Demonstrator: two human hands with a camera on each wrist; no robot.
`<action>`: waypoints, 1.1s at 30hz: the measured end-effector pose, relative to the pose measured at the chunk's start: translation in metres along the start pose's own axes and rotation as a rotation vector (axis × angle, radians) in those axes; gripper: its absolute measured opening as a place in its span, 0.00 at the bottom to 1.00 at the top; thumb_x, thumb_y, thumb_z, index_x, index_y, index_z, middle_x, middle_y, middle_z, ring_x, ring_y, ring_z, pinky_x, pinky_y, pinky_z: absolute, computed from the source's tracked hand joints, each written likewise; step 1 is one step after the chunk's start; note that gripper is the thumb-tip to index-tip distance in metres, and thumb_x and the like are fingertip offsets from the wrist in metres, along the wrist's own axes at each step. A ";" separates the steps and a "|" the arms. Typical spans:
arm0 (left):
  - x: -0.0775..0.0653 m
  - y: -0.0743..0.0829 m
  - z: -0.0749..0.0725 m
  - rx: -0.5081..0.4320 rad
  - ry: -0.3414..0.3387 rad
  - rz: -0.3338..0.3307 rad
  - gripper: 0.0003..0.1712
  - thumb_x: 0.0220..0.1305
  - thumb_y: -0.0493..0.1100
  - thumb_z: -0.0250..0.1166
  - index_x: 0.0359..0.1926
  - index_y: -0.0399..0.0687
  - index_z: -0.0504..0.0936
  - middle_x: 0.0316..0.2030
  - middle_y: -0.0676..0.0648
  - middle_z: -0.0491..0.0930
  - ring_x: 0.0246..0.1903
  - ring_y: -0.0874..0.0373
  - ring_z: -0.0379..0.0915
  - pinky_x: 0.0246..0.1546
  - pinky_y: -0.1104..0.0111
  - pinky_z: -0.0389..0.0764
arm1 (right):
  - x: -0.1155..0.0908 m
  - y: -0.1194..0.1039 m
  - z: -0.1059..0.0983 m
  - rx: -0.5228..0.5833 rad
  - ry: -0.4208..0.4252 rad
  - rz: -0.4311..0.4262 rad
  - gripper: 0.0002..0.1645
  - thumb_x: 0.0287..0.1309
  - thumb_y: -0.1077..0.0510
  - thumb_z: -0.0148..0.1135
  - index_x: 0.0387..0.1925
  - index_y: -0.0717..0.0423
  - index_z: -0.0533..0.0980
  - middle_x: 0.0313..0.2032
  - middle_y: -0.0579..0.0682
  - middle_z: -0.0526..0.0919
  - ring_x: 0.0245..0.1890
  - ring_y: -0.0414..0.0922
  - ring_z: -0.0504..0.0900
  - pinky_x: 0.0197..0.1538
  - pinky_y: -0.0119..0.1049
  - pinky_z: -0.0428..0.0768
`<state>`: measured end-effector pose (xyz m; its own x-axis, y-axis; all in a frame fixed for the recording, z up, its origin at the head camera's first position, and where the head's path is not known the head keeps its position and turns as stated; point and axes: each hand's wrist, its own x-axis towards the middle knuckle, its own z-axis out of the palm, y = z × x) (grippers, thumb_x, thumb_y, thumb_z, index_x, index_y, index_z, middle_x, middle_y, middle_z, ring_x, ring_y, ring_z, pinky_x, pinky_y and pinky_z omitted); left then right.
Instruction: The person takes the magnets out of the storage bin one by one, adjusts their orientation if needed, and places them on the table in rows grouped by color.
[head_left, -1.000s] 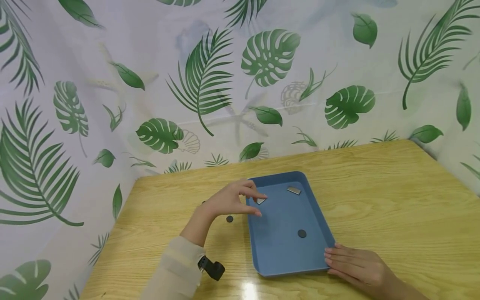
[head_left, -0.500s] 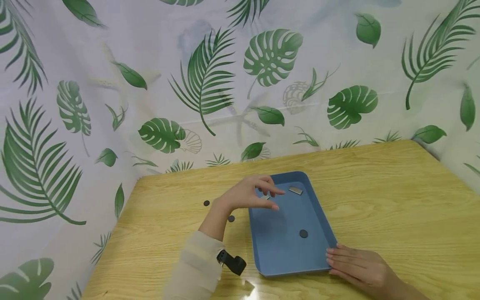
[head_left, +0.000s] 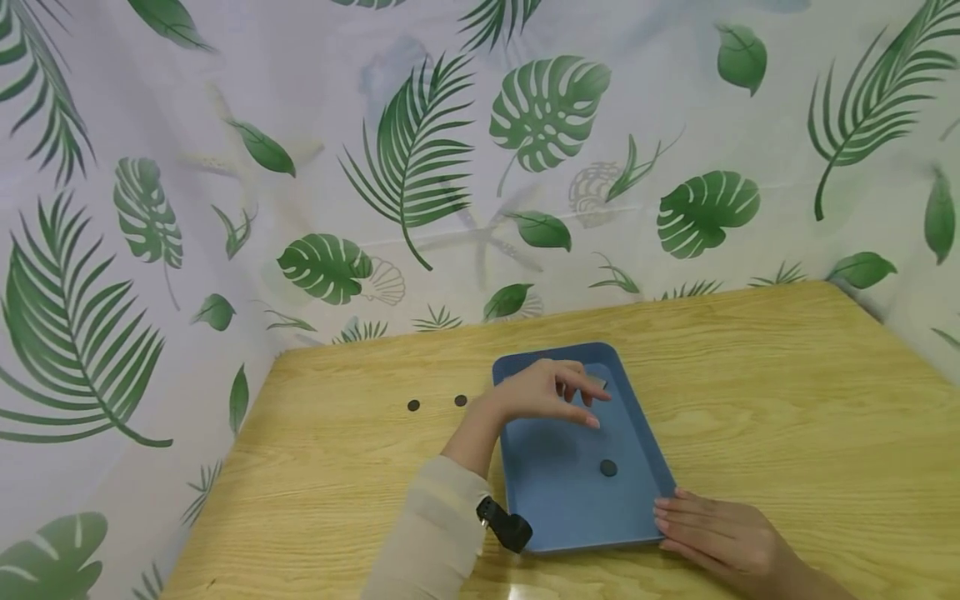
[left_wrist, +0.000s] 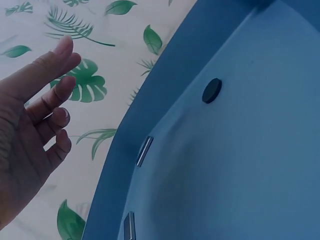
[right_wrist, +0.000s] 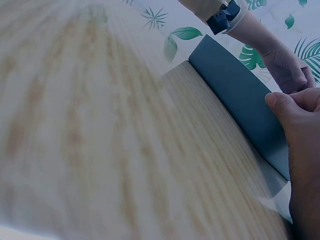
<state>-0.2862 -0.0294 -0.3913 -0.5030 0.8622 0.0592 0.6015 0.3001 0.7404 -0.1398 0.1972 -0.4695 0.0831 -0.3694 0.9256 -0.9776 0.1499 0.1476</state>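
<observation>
One blue tray (head_left: 561,510) is touched at five o'clock by the straight-fingered right hand (head_left: 716,533); the half-spread, empty left hand (head_left: 549,392), presumably reaching, needs lowering.

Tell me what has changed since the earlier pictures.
The left hand has moved farther right over the blue tray, holding nothing. Its forearm has uncovered one dark disc on the table and hides where another showed. Nothing was visibly taken or released. The right hand stays at the tray's near right corner; a black disc and two metal pieces stay inside.
</observation>
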 end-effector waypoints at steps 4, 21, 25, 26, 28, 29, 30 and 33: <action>0.007 -0.003 0.006 0.013 -0.065 0.004 0.21 0.56 0.43 0.70 0.51 0.45 0.83 0.37 0.47 0.80 0.30 0.62 0.69 0.31 0.75 0.71 | 0.000 -0.001 0.001 0.003 -0.005 0.008 0.12 0.58 0.62 0.63 0.35 0.72 0.82 0.32 0.62 0.86 0.39 0.50 0.86 0.53 0.36 0.76; 0.030 -0.037 0.040 -0.071 -0.272 -0.099 0.18 0.53 0.36 0.71 0.47 0.41 0.85 0.41 0.48 0.83 0.34 0.71 0.74 0.37 0.78 0.76 | 0.004 0.000 0.001 -0.010 0.002 -0.016 0.11 0.58 0.63 0.62 0.34 0.72 0.83 0.30 0.62 0.86 0.40 0.50 0.86 0.53 0.36 0.77; 0.030 -0.037 0.042 -0.081 -0.373 -0.086 0.19 0.52 0.33 0.71 0.48 0.37 0.83 0.47 0.44 0.82 0.37 0.75 0.72 0.41 0.79 0.74 | 0.003 -0.001 0.001 -0.011 -0.002 -0.008 0.11 0.59 0.63 0.62 0.34 0.72 0.83 0.31 0.62 0.86 0.40 0.50 0.86 0.53 0.36 0.77; 0.030 -0.037 0.043 -0.083 -0.389 -0.085 0.20 0.52 0.33 0.71 0.48 0.36 0.83 0.48 0.43 0.81 0.38 0.75 0.71 0.41 0.79 0.74 | 0.003 -0.002 0.000 -0.007 -0.004 -0.004 0.12 0.59 0.63 0.62 0.35 0.72 0.83 0.31 0.62 0.86 0.40 0.50 0.86 0.53 0.36 0.77; 0.030 -0.036 0.043 -0.081 -0.407 -0.086 0.20 0.51 0.32 0.71 0.49 0.36 0.83 0.49 0.42 0.80 0.40 0.75 0.70 0.43 0.80 0.73 | 0.002 -0.002 0.000 -0.004 -0.008 0.004 0.12 0.59 0.63 0.62 0.35 0.72 0.83 0.32 0.62 0.86 0.40 0.50 0.86 0.53 0.36 0.77; 0.030 -0.037 0.044 -0.075 -0.411 -0.091 0.21 0.51 0.32 0.71 0.49 0.37 0.83 0.49 0.43 0.80 0.40 0.75 0.70 0.44 0.80 0.73 | 0.001 -0.002 0.000 -0.002 -0.011 0.009 0.12 0.59 0.63 0.62 0.35 0.72 0.83 0.32 0.62 0.86 0.39 0.50 0.86 0.53 0.36 0.77; 0.031 -0.037 0.045 -0.059 -0.414 -0.097 0.21 0.51 0.33 0.72 0.49 0.38 0.83 0.49 0.44 0.80 0.41 0.75 0.70 0.45 0.81 0.72 | 0.001 -0.002 -0.001 -0.003 -0.012 0.012 0.12 0.59 0.63 0.62 0.35 0.72 0.83 0.32 0.62 0.86 0.39 0.50 0.86 0.53 0.36 0.76; 0.032 -0.041 0.050 -0.025 -0.415 -0.099 0.20 0.51 0.34 0.72 0.48 0.41 0.84 0.47 0.48 0.80 0.42 0.73 0.70 0.46 0.81 0.71 | -0.001 -0.003 -0.001 -0.006 -0.011 0.016 0.12 0.59 0.63 0.62 0.35 0.72 0.83 0.32 0.61 0.86 0.39 0.50 0.86 0.53 0.36 0.77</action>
<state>-0.2961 0.0062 -0.4533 -0.2619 0.9225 -0.2835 0.5448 0.3838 0.7456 -0.1370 0.1978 -0.4703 0.0648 -0.3772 0.9239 -0.9776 0.1618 0.1346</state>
